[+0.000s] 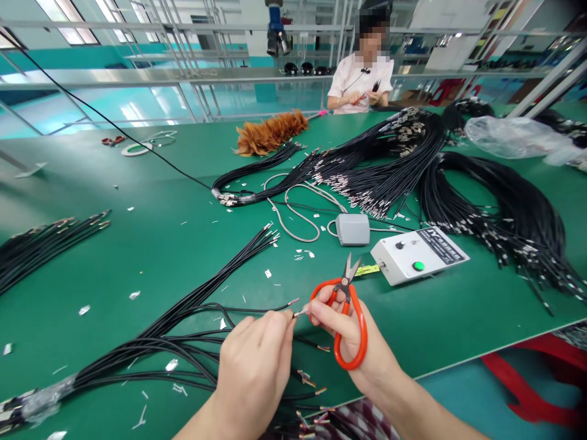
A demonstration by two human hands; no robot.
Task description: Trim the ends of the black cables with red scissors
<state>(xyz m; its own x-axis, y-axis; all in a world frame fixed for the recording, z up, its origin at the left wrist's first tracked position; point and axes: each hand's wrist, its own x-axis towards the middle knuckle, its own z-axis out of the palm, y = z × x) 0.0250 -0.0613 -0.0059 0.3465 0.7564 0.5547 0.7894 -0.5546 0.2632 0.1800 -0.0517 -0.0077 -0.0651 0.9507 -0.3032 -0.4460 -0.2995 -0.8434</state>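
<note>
My left hand [254,360] is closed around a black cable close to its stripped end [296,315]. The thumb and forefinger of my right hand [367,348] pinch the fine wires at that tip. Hooked in the same hand are scissors [364,333] with orange-red handles, their blades parted and pointing away from me. A bundle of black cables [177,311] fans out from a plastic-wrapped end at the lower left, passing beneath and beside my left hand. Several cable ends with coloured wires [306,379] stick out below my hands.
A white box with a green button [419,263] and a grey block [352,229] stand ahead. Large black cable piles [380,159] lie at the back right, near a brown feather duster [273,131]. White scraps [134,295] litter the green table. Across it, a person [362,82] handles cables.
</note>
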